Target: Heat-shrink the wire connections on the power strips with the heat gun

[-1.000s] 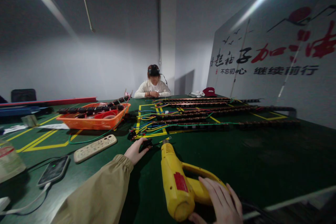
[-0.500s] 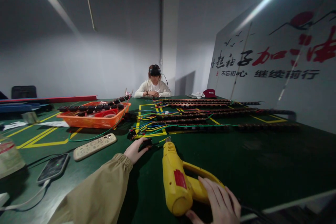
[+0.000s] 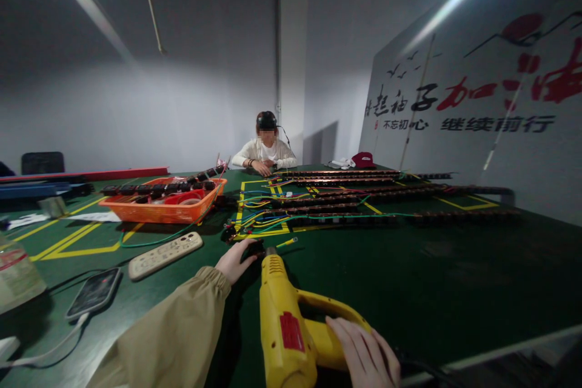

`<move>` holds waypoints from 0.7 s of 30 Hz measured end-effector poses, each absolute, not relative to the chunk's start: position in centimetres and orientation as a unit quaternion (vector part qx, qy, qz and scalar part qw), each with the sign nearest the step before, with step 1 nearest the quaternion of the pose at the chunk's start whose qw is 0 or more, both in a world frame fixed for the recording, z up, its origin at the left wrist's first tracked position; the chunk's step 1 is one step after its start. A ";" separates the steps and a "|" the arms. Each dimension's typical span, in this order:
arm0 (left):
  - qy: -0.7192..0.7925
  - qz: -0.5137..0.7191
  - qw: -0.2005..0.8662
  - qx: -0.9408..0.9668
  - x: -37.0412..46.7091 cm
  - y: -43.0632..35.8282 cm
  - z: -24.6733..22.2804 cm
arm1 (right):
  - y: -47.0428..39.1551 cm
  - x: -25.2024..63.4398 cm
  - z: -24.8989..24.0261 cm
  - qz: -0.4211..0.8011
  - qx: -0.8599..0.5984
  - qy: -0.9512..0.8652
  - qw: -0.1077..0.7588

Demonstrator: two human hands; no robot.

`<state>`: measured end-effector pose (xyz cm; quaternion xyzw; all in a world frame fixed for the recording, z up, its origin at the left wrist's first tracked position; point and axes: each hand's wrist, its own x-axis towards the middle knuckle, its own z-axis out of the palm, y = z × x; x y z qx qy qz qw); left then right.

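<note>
A yellow heat gun [image 3: 284, 327] with a red label fills the lower middle of the head view. My right hand [image 3: 366, 351] is closed around its handle at the lower right. The metal nozzle [image 3: 271, 251] points away from me, just right of my left hand. With bent fingers, my left hand [image 3: 235, 259] grips a small dark part [image 3: 257, 247] at the table. Beyond the nozzle, a yellow-green wire end [image 3: 287, 242] with a metal tip sticks out to the right. Its join to the dark part is hidden behind the nozzle.
Long dark strips [image 3: 345, 197] with coloured wires lie across the green table [image 3: 409, 291]. On the left are an orange basket [image 3: 159, 212] of black parts, a power strip [image 3: 166, 254], a phone [image 3: 94, 292] and a bottle [image 3: 16, 270]. A person [image 3: 266, 148] sits opposite.
The heat gun, in my right hand, has moved left and slightly toward me, so its nozzle now lies nearer my left hand. My left hand stays nearly in place. The person opposite has shifted a hand.
</note>
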<state>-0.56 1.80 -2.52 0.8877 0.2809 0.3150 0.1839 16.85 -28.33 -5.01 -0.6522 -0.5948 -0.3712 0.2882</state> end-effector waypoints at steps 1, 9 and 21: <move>0.282 0.313 0.183 0.888 -0.6 1.8 -2.5 | -28.4 17.1 -4.8 -0.374 -0.647 -0.600 0.285; 0.279 0.302 0.180 0.893 -0.5 1.7 -2.2 | -29.1 18.8 -2.7 -0.386 -0.620 -0.643 0.233; 0.275 0.305 0.190 0.892 -0.6 1.8 -2.4 | -29.8 20.6 -3.2 -0.380 -0.684 -0.576 0.236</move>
